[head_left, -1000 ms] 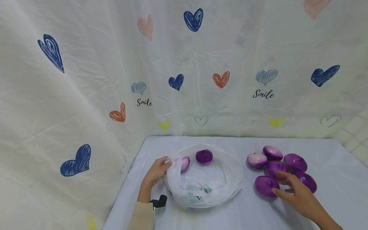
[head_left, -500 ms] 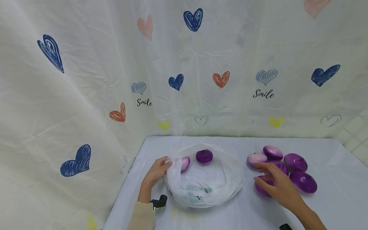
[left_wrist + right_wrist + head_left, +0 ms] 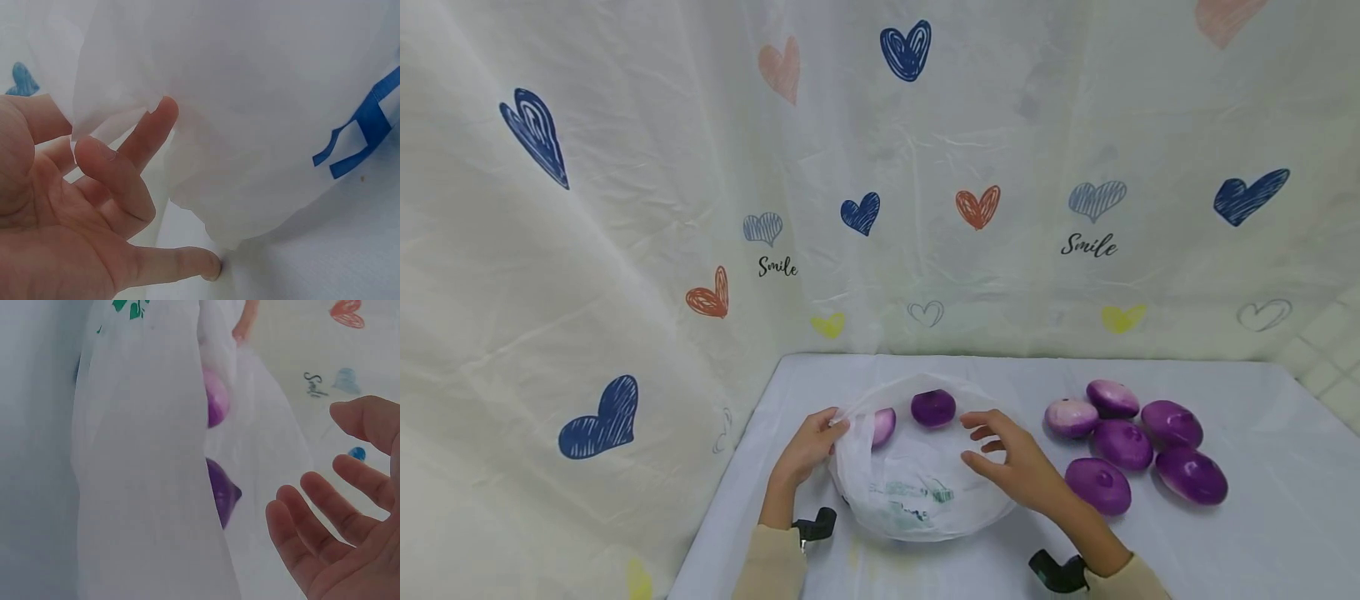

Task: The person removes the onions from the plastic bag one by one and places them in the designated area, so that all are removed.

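Note:
A white plastic bag (image 3: 925,521) stands with its mouth wide on the table. My left hand (image 3: 807,450) pinches the left edge of its rim; the left wrist view shows the bag's thin film (image 3: 250,112) beside my bent fingers. Inside the bag lie two red onions, a dark one (image 3: 933,409) at the back and a paler one (image 3: 883,427) partly hidden at the left. Over the bag's right side hovers my right hand (image 3: 1018,467), fingers spread and holding nothing. In the right wrist view, the dark onion (image 3: 223,494) shows beyond the bag wall, apart from my fingers.
To the right of the bag, several red onions (image 3: 1122,445) form a loose cluster on the white-covered table (image 3: 1285,517). A white curtain printed with hearts (image 3: 977,208) hangs behind. Black wrist-camera mounts (image 3: 1058,572) stick out near both sleeves.
My right hand has swung left from the onion cluster to the bag, carrying nothing. The cluster lies where it was. My left hand keeps its hold on the rim.

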`<state>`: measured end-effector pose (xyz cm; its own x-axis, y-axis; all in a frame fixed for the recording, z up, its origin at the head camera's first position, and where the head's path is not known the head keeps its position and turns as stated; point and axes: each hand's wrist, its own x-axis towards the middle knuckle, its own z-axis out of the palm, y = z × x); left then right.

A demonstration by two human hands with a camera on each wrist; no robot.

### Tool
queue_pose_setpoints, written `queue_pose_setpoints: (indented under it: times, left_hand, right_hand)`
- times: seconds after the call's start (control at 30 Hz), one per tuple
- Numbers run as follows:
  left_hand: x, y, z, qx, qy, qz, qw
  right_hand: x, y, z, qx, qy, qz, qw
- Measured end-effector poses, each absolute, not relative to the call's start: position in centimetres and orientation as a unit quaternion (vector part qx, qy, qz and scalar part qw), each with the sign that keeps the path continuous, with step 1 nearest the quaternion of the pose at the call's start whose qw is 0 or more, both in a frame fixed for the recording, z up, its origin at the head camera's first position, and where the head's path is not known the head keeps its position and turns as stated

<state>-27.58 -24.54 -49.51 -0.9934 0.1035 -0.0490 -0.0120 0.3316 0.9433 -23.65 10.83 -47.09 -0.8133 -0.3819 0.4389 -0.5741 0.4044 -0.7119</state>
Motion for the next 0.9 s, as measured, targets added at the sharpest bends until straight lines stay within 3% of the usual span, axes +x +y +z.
queue_pose_setpoints:
  times: [0.4, 0.7, 0.9]
  left_hand:
    - [-27.6, -24.6, -49.5, 0.029, 0.813, 0.579, 0.044]
    - [-27.7, -24.8, -49.6, 0.033, 0.809, 0.585, 0.047]
    - [-27.7, -24.7, -49.6, 0.038, 0.809, 0.585, 0.046]
  right_hand:
    - [-26.0, 4.8, -49.0, 0.277, -0.821, 0.499, -0.005]
    - [-27.8, 1.8, -51.1, 0.241, -0.826, 0.508, -0.034]
    - [-28.6, 0.5, -52.2, 0.228, -0.833, 0.504, -0.024]
